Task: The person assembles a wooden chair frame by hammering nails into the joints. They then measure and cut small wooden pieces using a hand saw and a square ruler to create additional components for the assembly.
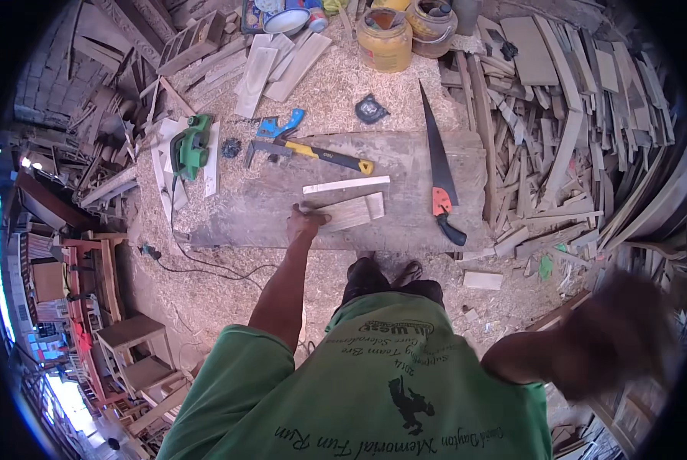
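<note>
My left hand (305, 222) grips the left end of a short, flat wooden board (347, 215) near the front edge of the workbench (236, 218). A smaller wood block (375, 205) sits at the board's right end. Just beyond them lies a narrow pale wood strip (346, 185). Off to the right, away from the bench, my right hand (619, 337) is raised and smeared by motion, so its fingers cannot be made out. A handsaw (441, 169) with an orange and black handle rests on the bench's right side. Farther back is a hammer (320, 156) with a yellow and black handle.
A green electric planer (192, 147) with its cord stands at the left, near a blue-handled tool (280, 125). A dark lump (371, 109) lies among shavings. Yellow tubs (384, 46) stand at the back. Scrap wood (542, 100) is piled right; a wooden stool (136, 345) stands left.
</note>
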### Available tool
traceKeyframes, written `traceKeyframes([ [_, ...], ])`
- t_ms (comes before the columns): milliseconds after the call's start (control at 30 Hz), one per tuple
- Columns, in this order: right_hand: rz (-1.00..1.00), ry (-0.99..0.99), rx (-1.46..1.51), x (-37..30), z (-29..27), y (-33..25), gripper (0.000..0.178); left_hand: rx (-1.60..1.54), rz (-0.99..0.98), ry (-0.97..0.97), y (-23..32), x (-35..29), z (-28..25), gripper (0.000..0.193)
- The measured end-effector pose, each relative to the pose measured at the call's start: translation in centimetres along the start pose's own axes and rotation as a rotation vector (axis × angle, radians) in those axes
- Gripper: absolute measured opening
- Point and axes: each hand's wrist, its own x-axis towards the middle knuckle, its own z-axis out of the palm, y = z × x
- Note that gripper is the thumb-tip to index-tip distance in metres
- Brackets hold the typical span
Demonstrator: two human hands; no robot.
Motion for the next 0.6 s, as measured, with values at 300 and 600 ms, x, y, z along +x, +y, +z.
traceKeyframes([
  [300,1.185,-0.552,-0.919,-33.0,-4.1,25.4,0.03,-0.033,0.039,-0.024,-0.3,0.2,-1.1,0.126],
  [600,1.142,-0.561,-1.118,-35.1,0.1,31.2,0.025,0.118,0.14,-0.141,1.2,-0.5,-1.9,0.107],
])
